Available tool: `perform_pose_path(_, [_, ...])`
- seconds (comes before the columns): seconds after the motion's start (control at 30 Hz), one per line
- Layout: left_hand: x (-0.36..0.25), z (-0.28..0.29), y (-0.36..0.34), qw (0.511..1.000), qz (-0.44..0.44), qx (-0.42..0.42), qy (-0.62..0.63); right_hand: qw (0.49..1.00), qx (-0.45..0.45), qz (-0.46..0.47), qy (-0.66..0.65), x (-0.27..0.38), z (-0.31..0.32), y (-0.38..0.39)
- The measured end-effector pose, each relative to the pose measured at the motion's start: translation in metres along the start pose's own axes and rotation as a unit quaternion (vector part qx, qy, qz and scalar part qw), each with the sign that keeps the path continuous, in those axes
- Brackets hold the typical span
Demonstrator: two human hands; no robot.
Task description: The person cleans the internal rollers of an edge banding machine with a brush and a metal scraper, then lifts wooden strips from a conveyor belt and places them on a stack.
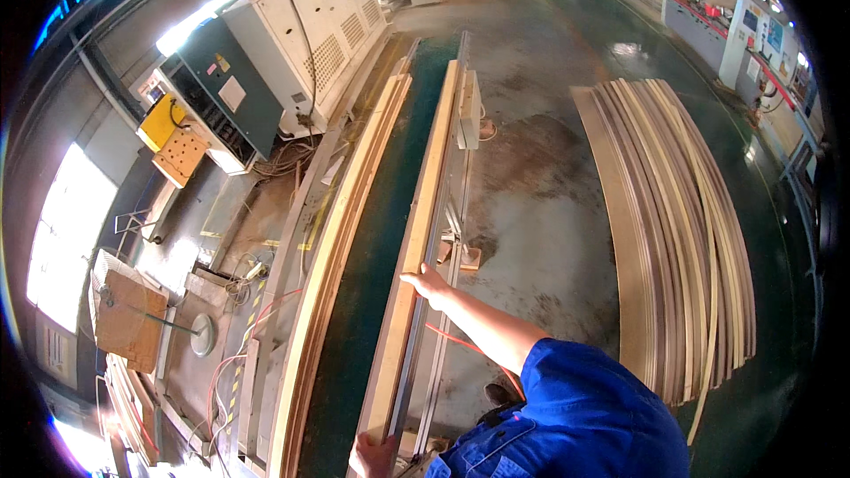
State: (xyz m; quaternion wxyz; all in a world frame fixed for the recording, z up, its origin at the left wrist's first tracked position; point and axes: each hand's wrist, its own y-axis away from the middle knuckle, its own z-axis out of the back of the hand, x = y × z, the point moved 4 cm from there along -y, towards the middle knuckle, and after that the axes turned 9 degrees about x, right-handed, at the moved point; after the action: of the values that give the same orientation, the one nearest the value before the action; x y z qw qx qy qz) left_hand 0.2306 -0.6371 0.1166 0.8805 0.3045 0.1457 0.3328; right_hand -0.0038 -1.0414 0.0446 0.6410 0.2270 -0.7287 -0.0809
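A long pale wooden board [428, 186] with a brown side lies lengthwise along the right edge of a dark green work surface [381, 230]. My left hand [372, 456] is closed round its near end, partly cut off by the lower edge of the picture. Farther up, my right hand [429, 288] grips the same board from the right side, thumb across its top. Part of those fingers is hidden behind the board. Along the left edge of the green surface runs a second row of long wooden boards [335, 239], untouched.
A large stack of long strips [664, 239] lies on the floor at right, one strip askew. Beyond the left rail stand a white machine cabinet [301, 26] and an open dark electrical cabinet [221, 80]. An orange hose [465, 341] passes below my right forearm. A pale box [469, 111] adjoins the rail.
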Motion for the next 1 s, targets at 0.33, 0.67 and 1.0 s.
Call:
perform_pose_path(0.33, [-0.010, 0.000, -0.057, 0.961, -0.118, -0.251, -0.003, 0.991, 0.105, -0.080, -0.040, -0.022, -0.004, 0.046])
perform_pose_path(0.67, [-0.003, 0.016, -0.060, 0.985, -0.062, -0.162, -0.012, 0.977, 0.123, -0.169, -0.029, -0.141, 0.004, 0.158])
perform_pose_path(1.0, [0.023, 0.011, -0.041, 0.958, -0.123, -0.258, 0.038, 0.979, 0.160, -0.067, 0.107, -0.116, -0.099, 0.142])
